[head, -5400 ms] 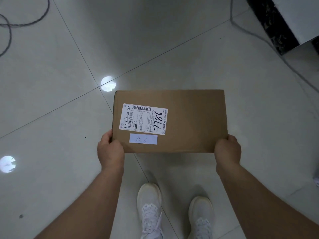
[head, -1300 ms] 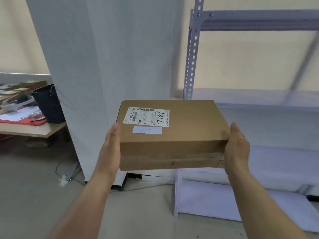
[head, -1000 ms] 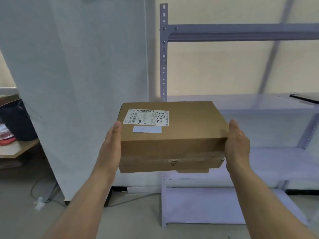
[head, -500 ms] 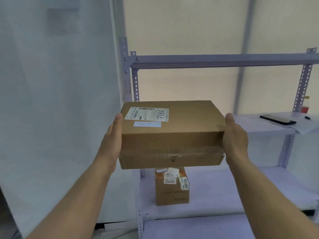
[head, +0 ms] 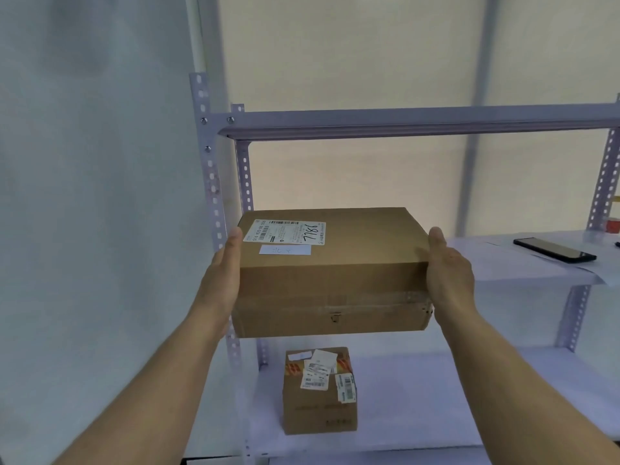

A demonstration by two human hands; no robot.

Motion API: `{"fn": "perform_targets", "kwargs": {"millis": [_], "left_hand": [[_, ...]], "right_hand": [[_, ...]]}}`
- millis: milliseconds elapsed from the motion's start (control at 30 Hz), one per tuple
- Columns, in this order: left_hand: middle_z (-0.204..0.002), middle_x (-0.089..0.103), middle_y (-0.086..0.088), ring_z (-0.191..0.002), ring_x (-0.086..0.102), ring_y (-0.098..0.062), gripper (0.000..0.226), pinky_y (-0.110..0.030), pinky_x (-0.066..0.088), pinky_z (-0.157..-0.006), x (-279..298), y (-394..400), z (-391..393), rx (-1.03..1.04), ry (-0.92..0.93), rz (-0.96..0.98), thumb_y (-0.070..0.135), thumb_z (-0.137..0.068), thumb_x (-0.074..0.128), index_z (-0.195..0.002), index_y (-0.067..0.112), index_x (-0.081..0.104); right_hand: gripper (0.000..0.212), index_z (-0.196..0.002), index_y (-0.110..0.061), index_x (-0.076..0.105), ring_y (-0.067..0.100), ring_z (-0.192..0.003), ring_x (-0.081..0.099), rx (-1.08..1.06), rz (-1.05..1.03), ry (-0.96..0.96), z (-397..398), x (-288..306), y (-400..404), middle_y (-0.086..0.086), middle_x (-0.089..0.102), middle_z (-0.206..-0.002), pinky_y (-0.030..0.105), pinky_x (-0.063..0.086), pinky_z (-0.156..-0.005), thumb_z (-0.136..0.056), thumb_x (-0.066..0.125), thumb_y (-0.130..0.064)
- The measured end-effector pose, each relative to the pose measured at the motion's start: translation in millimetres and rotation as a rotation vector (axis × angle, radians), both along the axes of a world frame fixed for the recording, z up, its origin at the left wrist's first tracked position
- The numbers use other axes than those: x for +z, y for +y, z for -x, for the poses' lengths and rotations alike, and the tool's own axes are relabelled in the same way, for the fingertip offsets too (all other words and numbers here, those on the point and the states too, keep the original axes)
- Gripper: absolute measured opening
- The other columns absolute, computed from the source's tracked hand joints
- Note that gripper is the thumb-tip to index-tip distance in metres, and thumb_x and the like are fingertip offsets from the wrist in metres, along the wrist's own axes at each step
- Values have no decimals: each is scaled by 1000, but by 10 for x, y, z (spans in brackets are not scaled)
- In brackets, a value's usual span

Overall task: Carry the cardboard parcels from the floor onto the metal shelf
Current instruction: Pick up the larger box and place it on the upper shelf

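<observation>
Brown parcel [head: 330, 273], white label [head: 285, 231]; shelf [head: 402, 120] seemingly lilac-grey.

Soft, even, fairly dim light with a cool bluish cast on the left half of the frame; the cream backdrop [head: 352, 55] in the upper centre glows warmly, brightest there. The near face of the cardboard parcel [head: 332, 273] in the middle lies in shade, its top lighter. Faint vertical shadows streak the backdrop at upper right. Shelf uprights [head: 209, 182] bow slightly toward the frame edges. Overall softness; label print unreadable

Bare forearms, seemingly no sleeves
</observation>
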State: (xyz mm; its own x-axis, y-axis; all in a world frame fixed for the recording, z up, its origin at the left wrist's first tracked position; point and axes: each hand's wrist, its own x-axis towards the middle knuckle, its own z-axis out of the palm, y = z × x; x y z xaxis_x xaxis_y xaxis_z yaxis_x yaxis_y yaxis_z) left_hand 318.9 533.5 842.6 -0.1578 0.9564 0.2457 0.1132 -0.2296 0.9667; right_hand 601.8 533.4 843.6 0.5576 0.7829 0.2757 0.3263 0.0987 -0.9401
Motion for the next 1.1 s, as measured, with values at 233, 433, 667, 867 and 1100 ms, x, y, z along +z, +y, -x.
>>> {"fn": "perform_targets", "kwargs": {"millis": [233,433,667,867,1100], "left_hand": [[-125,67,2,-114,62,-16,70,-28,47,-88,-58,477,-15,1,2,53,73,-89,22,-133,34,59],[-124,69,2,-117,63,-20,99,-43,46,-105,-2,883,74,-25,-21,84,97,-58,31,-130,36,61],[-125,68,-1,-114,64,-22,112,-34,53,-85,-19,1288,119,10,24,116,101,-46,33,-132,34,58],[-139,48,0,-115,53,-22,80,-32,42,-86,-39,1316,13,60,114,102,52,-87,60,-153,28,23],[-154,36,-5,-136,44,-28,103,-43,42,-107,-314,1409,146,29,387,148,26,-82,74,-154,26,1]], "right_hand": [[72,-115,-7,60,28,-96,51,-17,30,-69,17,-38,471,9,59,-107,39,38,-83,-92,19,-61],[63,-105,-9,58,30,-94,50,-38,72,-61,101,-76,853,10,57,-104,40,39,-85,-93,21,-59],[69,-108,-10,59,31,-98,54,-49,95,-73,79,-75,1202,9,60,-105,43,43,-85,-87,24,-66],[62,-122,-12,52,27,-101,53,85,63,-101,-30,-92,1373,7,58,-115,42,43,-82,-85,44,-61],[86,-140,-18,34,24,-107,52,370,195,-225,-181,-492,1318,6,53,-133,44,47,-95,-70,77,-43]]}}
